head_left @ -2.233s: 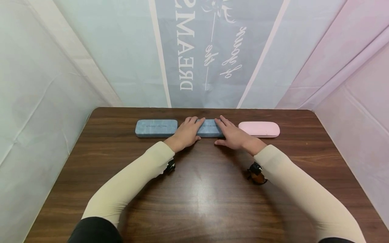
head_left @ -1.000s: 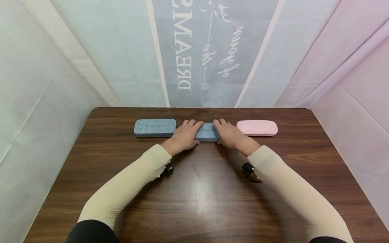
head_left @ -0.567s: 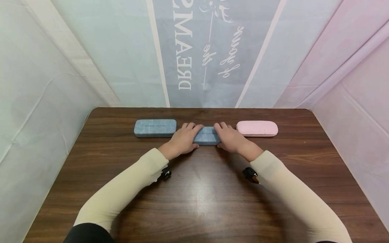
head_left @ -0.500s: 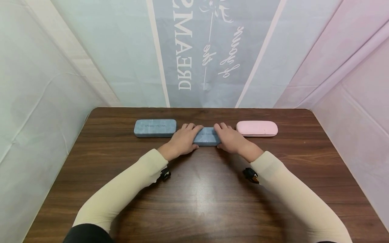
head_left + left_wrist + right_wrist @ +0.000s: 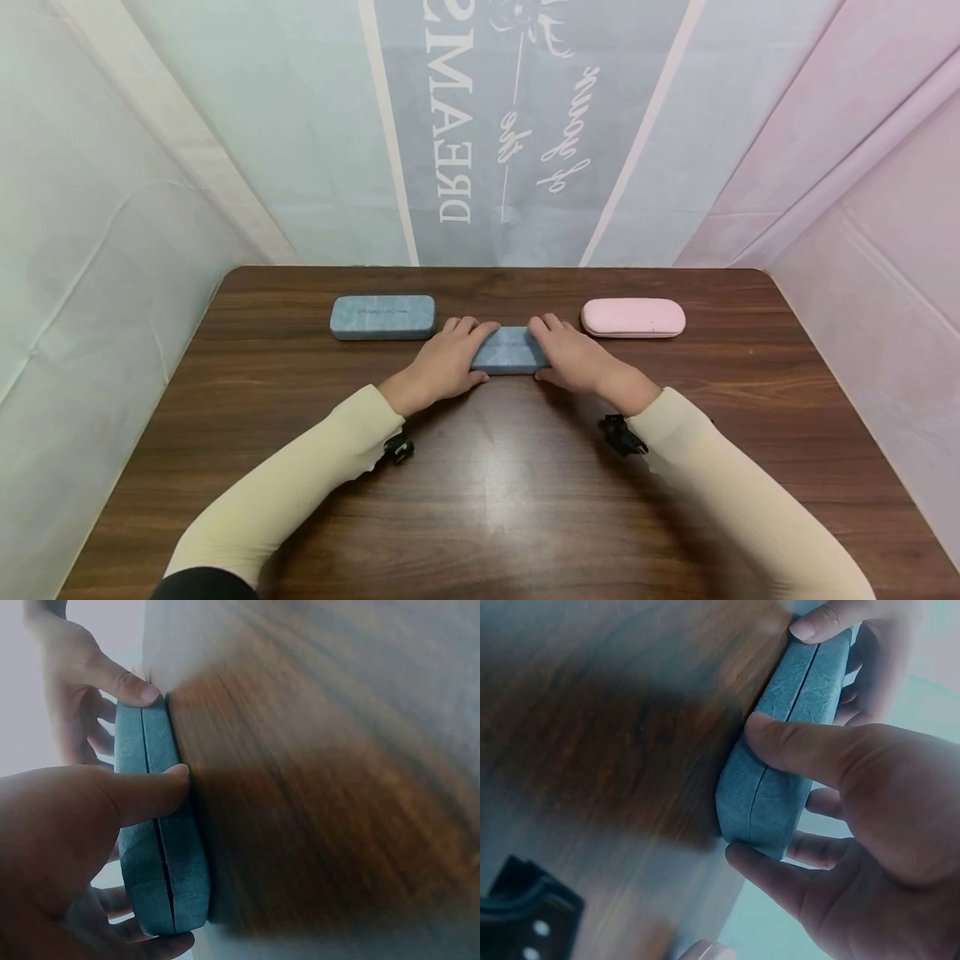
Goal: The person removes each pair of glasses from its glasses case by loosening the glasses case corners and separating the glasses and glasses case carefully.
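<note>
In the middle of the table, a blue glasses case [image 5: 510, 350] with faint lettering on its lid lies crosswise between both hands. My left hand [image 5: 444, 364] grips its left end, thumb along the near side and fingers over the top. At the other end my right hand [image 5: 576, 357] holds it the same way. Both wrist views show the lid seam of the case [image 5: 180, 847] [image 5: 759, 802] closed, with the thumbs pressed across its side. A second blue glasses case [image 5: 382, 317] lies to the left, and a pink glasses case [image 5: 633, 317] to the right.
The brown wooden table [image 5: 495, 517] has its back edge against a printed fabric backdrop [image 5: 487, 150]. White fabric walls [image 5: 90, 275] enclose the left and right sides. Dark wrist-camera mounts [image 5: 622, 435] hang beneath the sleeves.
Both hands closed around the middle blue case and drew it toward the person, out of line with the other two. Those two cases stayed in place.
</note>
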{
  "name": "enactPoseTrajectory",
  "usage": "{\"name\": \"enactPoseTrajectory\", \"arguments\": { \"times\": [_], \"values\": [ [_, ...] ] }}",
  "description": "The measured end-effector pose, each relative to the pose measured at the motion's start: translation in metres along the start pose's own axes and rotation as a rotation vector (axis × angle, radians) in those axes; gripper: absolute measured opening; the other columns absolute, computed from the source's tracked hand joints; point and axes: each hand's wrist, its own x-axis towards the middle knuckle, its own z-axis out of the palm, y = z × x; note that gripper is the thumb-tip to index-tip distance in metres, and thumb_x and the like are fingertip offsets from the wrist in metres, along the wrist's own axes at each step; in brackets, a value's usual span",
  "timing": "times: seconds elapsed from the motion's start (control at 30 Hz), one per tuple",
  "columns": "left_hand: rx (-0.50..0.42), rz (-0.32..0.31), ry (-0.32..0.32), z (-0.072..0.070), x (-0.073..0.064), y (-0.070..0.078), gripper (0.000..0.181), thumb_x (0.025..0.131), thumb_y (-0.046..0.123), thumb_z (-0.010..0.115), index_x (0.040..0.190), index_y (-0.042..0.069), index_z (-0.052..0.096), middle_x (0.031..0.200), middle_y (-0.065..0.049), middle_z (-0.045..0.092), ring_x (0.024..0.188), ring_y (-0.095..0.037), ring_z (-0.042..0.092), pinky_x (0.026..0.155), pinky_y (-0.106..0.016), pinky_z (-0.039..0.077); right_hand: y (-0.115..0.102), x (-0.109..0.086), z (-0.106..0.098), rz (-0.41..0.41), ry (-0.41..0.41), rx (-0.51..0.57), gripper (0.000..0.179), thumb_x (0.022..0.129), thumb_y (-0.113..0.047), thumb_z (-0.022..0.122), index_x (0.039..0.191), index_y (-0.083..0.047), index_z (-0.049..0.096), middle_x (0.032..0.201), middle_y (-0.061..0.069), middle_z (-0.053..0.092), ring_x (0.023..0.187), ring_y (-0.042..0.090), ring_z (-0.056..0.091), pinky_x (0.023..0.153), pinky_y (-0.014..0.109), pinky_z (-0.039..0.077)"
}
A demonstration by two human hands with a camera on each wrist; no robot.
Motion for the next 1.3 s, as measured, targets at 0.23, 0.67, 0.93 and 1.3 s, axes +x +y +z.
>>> {"name": "enactPoseTrajectory", "arguments": {
  "times": [0.23, 0.67, 0.93, 1.3],
  "values": [
    [-0.025, 0.015, -0.005, 0.001, -0.009, 0.0, 0.078, 0.092, 0.032, 0.079, 0.156, 0.016, 0.039, 0.143, -0.013, 0.05, 0.134, -0.033, 0.044, 0.106, -0.045, 0.044, 0.0, -0.008, 0.002, -0.037, 0.01, 0.043, 0.052, 0.088, -0.015, 0.083, 0.121, -0.002, 0.045, 0.12, 0.023, 0.052, 0.098, 0.033, 0.054, 0.082, 0.048, 0.048],
    [-0.175, 0.013, 0.005, 0.005, -0.028, -0.007, 0.081, 0.085, 0.027, 0.086, 0.154, 0.019, 0.045, 0.139, -0.007, 0.054, 0.129, -0.028, 0.047, 0.103, -0.044, 0.046, -0.012, -0.02, 0.003, -0.038, -0.011, 0.03, 0.054, 0.087, -0.021, 0.084, 0.121, -0.005, 0.046, 0.121, 0.018, 0.052, 0.097, 0.03, 0.056, 0.081, 0.044, 0.05],
    [-0.263, -0.004, 0.023, 0.009, -0.033, -0.012, 0.084, 0.081, 0.026, 0.09, 0.151, 0.012, 0.047, 0.141, -0.01, 0.054, 0.131, -0.028, 0.048, 0.108, -0.043, 0.042, -0.014, -0.023, 0.006, -0.05, 0.004, 0.007, 0.053, 0.086, -0.022, 0.085, 0.119, -0.005, 0.046, 0.118, 0.016, 0.052, 0.096, 0.028, 0.055, 0.081, 0.043, 0.05],
    [-0.383, -0.039, 0.039, 0.014, -0.038, -0.017, 0.079, 0.08, 0.023, 0.09, 0.144, 0.006, 0.047, 0.143, -0.011, 0.053, 0.134, -0.028, 0.046, 0.11, -0.045, 0.041, -0.014, -0.028, 0.008, -0.064, 0.03, 0.003, 0.054, 0.085, -0.022, 0.085, 0.12, -0.005, 0.048, 0.118, 0.016, 0.052, 0.096, 0.027, 0.055, 0.08, 0.044, 0.05]
  ]
}}
